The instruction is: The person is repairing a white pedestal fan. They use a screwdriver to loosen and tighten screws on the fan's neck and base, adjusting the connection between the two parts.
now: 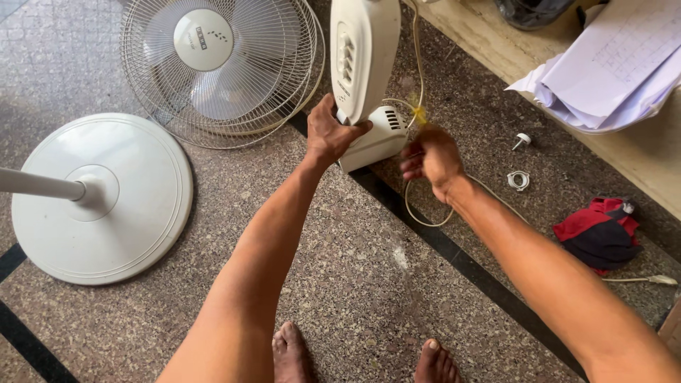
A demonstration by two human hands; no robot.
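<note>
Now hands [330,135] on fan housing [363,78] (upright)

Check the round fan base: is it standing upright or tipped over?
Flat on the floor: the round base rests on its underside, with its pole pointing at the camera.

Round white fan base [106,213] flat on speckled floor [355,298], left; white pole [39,184] rises from its hub toward left edge. Wire fan guard with blades [220,64] lies just beyond base, top left. Small white knob [522,140] and white ring [518,179] near each other on floor, right. Red and dark cloth [599,234] bunched further right. Stack of papers [610,67] on stone ledge [638,159], top right.
</note>
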